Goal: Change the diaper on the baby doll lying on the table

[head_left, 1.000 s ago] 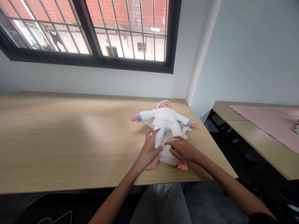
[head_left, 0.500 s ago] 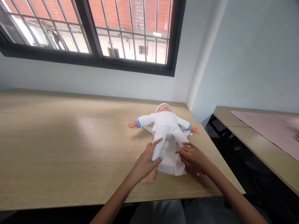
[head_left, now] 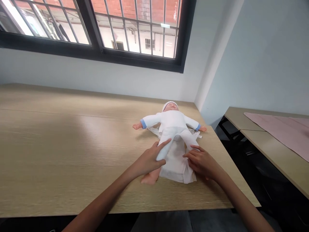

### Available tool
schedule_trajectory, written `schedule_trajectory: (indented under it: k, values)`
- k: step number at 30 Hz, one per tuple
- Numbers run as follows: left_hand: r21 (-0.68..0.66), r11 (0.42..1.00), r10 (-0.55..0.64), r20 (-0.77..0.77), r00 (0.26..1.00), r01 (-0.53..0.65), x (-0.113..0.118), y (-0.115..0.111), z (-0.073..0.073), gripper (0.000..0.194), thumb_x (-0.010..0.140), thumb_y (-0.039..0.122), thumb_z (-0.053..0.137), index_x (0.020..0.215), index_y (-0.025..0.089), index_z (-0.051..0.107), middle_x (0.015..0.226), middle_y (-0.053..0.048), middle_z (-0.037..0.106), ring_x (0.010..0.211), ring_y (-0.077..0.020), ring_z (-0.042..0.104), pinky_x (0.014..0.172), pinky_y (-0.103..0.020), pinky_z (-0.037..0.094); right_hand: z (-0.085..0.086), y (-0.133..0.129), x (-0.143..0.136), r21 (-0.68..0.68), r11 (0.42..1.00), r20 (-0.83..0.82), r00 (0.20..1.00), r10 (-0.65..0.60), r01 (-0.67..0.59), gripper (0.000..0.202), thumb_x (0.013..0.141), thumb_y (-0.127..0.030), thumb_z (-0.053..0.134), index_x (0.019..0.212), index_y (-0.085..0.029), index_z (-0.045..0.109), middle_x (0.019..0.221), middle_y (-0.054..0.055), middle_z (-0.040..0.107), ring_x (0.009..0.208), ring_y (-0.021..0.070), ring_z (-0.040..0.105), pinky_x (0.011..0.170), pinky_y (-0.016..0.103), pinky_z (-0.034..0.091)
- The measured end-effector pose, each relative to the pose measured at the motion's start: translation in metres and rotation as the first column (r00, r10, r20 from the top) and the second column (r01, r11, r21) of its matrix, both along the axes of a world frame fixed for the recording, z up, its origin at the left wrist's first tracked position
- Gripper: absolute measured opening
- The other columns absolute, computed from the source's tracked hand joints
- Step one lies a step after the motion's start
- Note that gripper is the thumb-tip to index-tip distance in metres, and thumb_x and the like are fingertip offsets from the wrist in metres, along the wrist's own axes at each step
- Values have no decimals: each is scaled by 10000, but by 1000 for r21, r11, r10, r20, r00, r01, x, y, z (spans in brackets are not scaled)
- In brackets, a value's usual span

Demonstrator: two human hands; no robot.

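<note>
A baby doll [head_left: 172,120] in a white top with blue cuffs, white trousers and a white cap lies on its back, arms spread and legs apart. Under its hips and between its legs is a white cloth [head_left: 174,161]. My left hand [head_left: 151,158] is wrapped round the doll's leg on the left, thumb and fingers on the trouser leg, with the bare foot showing below. My right hand [head_left: 200,161] closes on the other trouser leg near its lower end and covers most of that foot.
The doll lies on a wooden table [head_left: 60,145] near its right edge. Behind stands a wall with a barred window [head_left: 137,29]. Across a gap to the right, a second table [head_left: 277,145] bears a pink cloth [head_left: 285,129].
The view has shifted slightly. My left hand has moved a little off the doll's foot, which shows more and points further left. Both hands remain at the legs.
</note>
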State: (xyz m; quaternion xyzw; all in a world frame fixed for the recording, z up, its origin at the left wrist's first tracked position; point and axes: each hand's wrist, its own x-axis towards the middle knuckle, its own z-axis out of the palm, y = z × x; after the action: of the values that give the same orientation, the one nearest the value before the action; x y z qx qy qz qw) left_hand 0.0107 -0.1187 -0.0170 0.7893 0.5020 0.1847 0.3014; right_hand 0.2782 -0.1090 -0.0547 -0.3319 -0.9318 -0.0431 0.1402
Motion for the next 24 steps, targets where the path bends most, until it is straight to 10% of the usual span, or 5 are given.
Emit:
schedule_trajectory:
  k: [8,17,24]
  values:
    - [-104,993,-35,177,984,54,-9,2,-5,780,747,159,508,1474,336,287,1234,-58,481,1029,-258,550,890,-407,471,-3,-2,21,-58,992,34,993,-109,111,591,658,-12,442,1204,-211,552,1105,64,658,1117,238,578,1099,430,320]
    - [-145,986,-58,181,982,85,-9,7,-16,812,750,182,517,1481,371,219,1196,-49,463,1021,-254,538,909,-424,463,-2,-13,-12,-92,982,75,984,-161,167,492,692,-101,527,1166,-221,580,1070,102,621,1004,269,582,957,441,333]
    - [-142,984,-79,198,977,108,-12,11,-15,828,728,206,580,1480,333,259,1333,-75,424,1192,-310,463,988,-413,421,5,-2,-9,-344,933,-317,923,-219,104,242,808,-141,473,1015,-202,584,1044,81,637,954,240,580,857,372,387]
